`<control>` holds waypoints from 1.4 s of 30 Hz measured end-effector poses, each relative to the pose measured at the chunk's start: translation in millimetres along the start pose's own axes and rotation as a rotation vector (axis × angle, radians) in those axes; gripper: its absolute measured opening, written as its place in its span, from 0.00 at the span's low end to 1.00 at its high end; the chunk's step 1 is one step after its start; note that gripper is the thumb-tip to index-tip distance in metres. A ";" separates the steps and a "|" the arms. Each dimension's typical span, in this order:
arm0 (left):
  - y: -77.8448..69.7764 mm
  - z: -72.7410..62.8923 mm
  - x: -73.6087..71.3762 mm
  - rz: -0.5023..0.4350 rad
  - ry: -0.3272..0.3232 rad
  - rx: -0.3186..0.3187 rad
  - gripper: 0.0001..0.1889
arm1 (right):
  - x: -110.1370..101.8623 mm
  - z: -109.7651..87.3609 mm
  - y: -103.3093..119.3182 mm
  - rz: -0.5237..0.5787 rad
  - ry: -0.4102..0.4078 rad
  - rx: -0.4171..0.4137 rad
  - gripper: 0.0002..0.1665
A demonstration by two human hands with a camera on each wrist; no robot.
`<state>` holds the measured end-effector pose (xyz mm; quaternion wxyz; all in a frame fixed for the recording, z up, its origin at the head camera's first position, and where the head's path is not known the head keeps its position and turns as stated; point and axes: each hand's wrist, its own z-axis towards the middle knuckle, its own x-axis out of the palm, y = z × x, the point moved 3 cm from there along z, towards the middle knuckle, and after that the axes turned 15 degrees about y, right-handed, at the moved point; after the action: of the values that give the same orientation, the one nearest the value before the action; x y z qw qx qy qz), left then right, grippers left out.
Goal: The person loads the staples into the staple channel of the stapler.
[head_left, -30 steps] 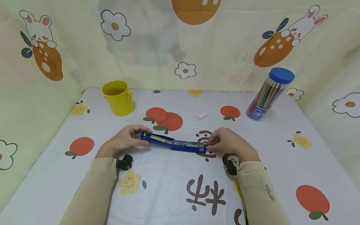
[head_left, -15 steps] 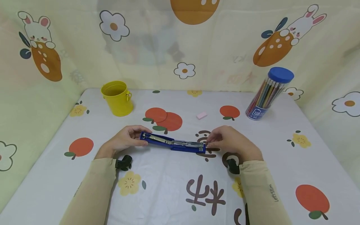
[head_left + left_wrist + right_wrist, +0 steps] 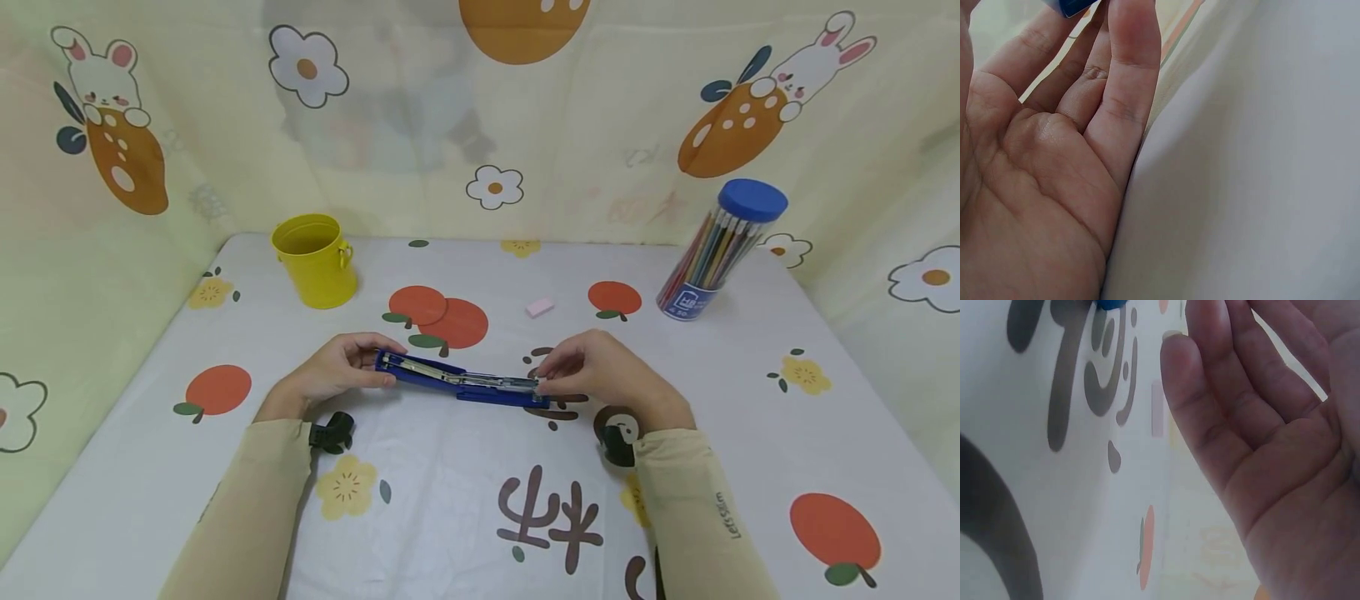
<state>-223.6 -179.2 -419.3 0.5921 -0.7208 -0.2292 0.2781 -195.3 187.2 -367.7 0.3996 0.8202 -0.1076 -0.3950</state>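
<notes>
Left to right: one yellow bucket [image 3: 318,267], one left hand [image 3: 347,364], one blue stapler [image 3: 491,392], one pink block [image 3: 539,307], one right hand [image 3: 600,367], one lidded jar [image 3: 690,302] of pencils, too many to count.

Left hand's grip parted just enough to span the stapler's left end; thumb on near side, fingers beyond. Right hand's grip nearly closed, thumb and fingertips drawn together, touching the metal rail at the right end; cannot tell whether they pinch anything.

Stapler lies between the hands, mid-worktop [image 3: 442,517], unfolded, metal rail facing up. Long axis runs crosswise, left to right, kinked slightly near the middle; left end points a little toward the far side, right end nearer the person.

Bucket upright near the far left corner, well apart from the stapler. Printed cloth separates stapler from block, which sits beyond its right half. Jar, tilted in view, near the far right corner. Broad stretch of cloth on the near side, between the forearms.
</notes>
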 end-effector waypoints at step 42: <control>1.2 -0.3 -0.8 0.001 -0.009 -0.002 0.24 | 5.8 12.4 2.7 -0.101 -0.020 -0.077 0.05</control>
<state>-223.9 -180.1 -420.4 0.5901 -0.7202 -0.2318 0.2818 -200.1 175.5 -373.5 0.4093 0.8045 -0.0547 -0.4269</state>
